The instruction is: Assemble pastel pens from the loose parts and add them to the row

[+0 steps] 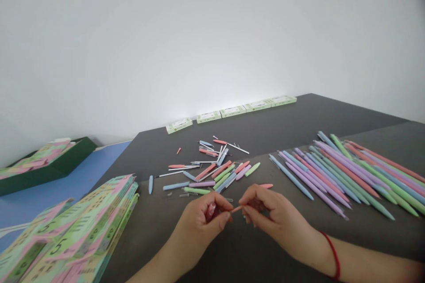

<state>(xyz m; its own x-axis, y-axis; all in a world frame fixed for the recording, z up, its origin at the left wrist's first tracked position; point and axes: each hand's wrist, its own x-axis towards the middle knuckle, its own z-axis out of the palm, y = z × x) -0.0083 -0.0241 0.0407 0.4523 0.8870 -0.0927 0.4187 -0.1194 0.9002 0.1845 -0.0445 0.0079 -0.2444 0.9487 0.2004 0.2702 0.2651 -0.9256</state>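
Observation:
My left hand [202,219] is closed, with thumb and forefinger pinched at one end of a small pink pen part [236,209]. A shiny reddish piece [210,210] shows inside its curled fingers; its exact kind is hard to make out. My right hand [274,212] pinches the other end of the small pink part, its fingers partly hidden. Just beyond both hands lies a loose heap of pen parts: pastel barrels [206,171], pointed tips [253,169] and thin white refills [237,147]. One pink tip [266,185] lies right behind my right hand.
Rows of pastel pens [345,172] lie on the dark table [265,135] at right. Flat green-white boxes [232,111] line the back edge. Printed packets [79,225] are stacked at left, near a dark green tray [63,166] on a blue surface [109,152].

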